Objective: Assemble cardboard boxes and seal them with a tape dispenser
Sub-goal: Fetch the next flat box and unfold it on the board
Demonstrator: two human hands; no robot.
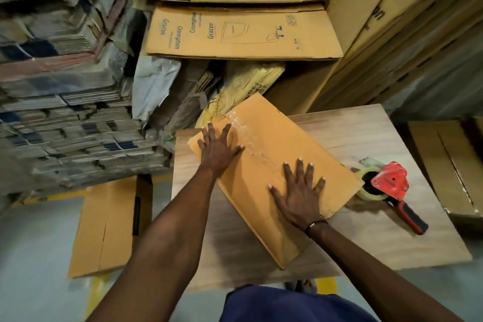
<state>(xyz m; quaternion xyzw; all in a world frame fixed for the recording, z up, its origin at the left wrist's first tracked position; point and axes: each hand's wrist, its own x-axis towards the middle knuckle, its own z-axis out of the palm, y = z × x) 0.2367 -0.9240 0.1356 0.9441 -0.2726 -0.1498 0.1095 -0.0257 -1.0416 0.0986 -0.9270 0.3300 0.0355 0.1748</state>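
A tan rectangular cardboard box (264,165) is lying at the centre of the pale wood-grain surface (366,230), clear tape wrinkling along its seam. The left hand (218,150) and right hand (300,193) are pressing flat, fingers spread. A red tape dispenser (392,191) is lying at three o'clock, its roll partly hidden.

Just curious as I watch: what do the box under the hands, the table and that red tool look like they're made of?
The box looks like matte tan cardboard, with a glossy clear tape strip along its seam. The table shows pale wood grain, possibly laminate rather than solid wood. The tape dispenser seems red painted metal or plastic, with a red-and-black handle that looks rubbery.
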